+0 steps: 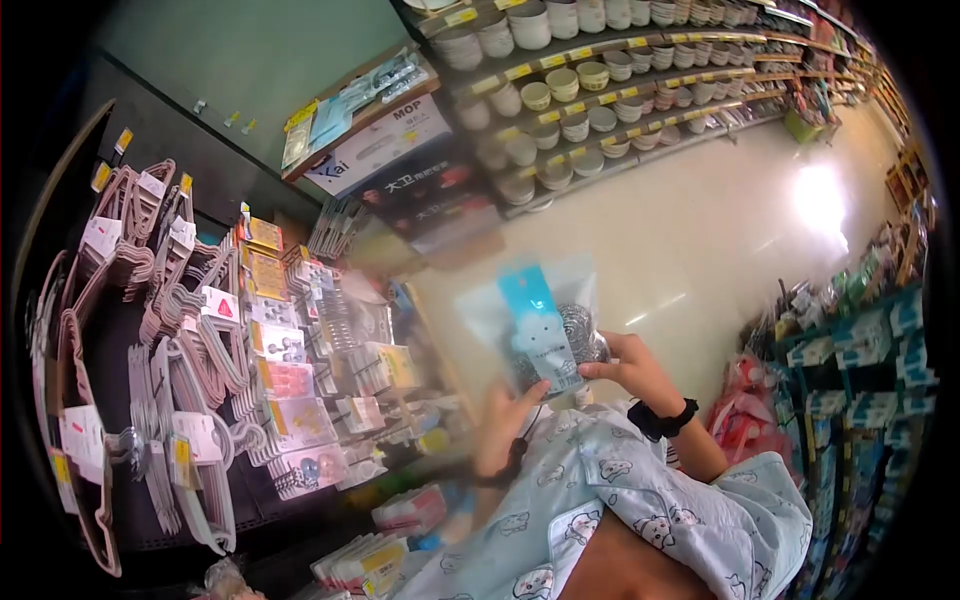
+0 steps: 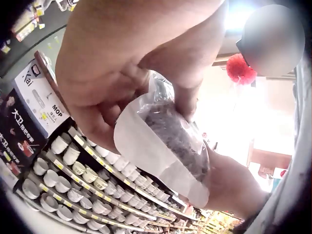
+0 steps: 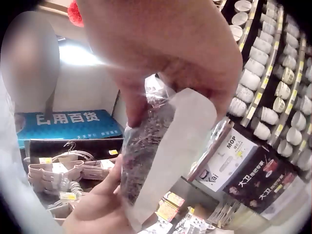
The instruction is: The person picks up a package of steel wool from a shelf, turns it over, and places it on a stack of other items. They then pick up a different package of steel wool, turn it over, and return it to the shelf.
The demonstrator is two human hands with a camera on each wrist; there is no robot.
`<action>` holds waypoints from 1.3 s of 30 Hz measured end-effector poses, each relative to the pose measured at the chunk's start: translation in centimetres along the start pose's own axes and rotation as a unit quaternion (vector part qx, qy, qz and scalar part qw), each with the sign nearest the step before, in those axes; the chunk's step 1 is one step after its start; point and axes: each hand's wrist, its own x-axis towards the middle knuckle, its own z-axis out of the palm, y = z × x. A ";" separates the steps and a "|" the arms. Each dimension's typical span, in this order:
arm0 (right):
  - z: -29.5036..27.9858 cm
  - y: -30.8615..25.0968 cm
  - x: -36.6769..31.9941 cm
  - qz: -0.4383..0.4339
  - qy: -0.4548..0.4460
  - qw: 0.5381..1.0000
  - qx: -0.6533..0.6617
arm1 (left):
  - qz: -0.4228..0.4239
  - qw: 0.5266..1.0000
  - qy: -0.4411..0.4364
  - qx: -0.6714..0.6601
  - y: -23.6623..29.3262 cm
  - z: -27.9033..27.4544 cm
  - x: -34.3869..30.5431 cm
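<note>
Both hands hold a clear plastic pack of steel wool scourers [image 1: 577, 330] in front of the body, its blue-and-white printed card facing up in the head view. My left hand [image 1: 507, 425] grips the lower left edge, thumb on the front. At the lower right, my right hand [image 1: 636, 372] pinches the pack with its thumb on the front and fingers behind. In the left wrist view, the white back of the pack [image 2: 151, 151] shows under the curled fingers. Grey metal coils [image 3: 146, 151] press against the clear plastic in the right wrist view.
Racks of pink hangers [image 1: 205, 370] and small carded goods [image 1: 300, 400] stand at the left. Shelves of bowls [image 1: 590, 80] run along the back, beside a mop box [image 1: 390, 150]. More hanging packets [image 1: 870, 350] line the right, over a shiny floor [image 1: 690, 230].
</note>
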 end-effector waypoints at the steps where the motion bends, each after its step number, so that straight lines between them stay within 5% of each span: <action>1: -0.3 0.3 1.5 0.008 -0.002 1.000 -0.001 | -0.004 1.000 0.003 -0.026 0.6 -0.1 0.9; 11: 0.2 -2.8 19.4 0.007 0.017 0.999 0.039 | 0.009 0.997 -0.043 -0.058 6.9 -7.0 17.4; 17: 2.4 -7.7 30.8 -0.042 0.029 0.998 -0.020 | 0.129 0.990 -0.042 0.027 11.7 -13.8 27.5; 20: 3.6 -9.5 35.2 -0.036 0.025 0.997 -0.059 | 0.104 0.994 -0.003 -0.027 12.2 -16.5 31.2; 30: 7.7 -9.4 49.4 -0.052 -0.079 0.989 -0.115 | -0.022 0.981 0.163 0.100 13.8 -24.6 35.8; 34: 8.5 -11.2 54.9 0.000 -0.106 0.988 -0.113 | 0.032 0.984 0.138 0.112 15.5 -26.9 38.0; 39: 9.3 -11.7 63.5 -0.004 -0.102 0.991 -0.082 | 0.028 0.989 0.131 -0.054 20.5 -29.3 45.1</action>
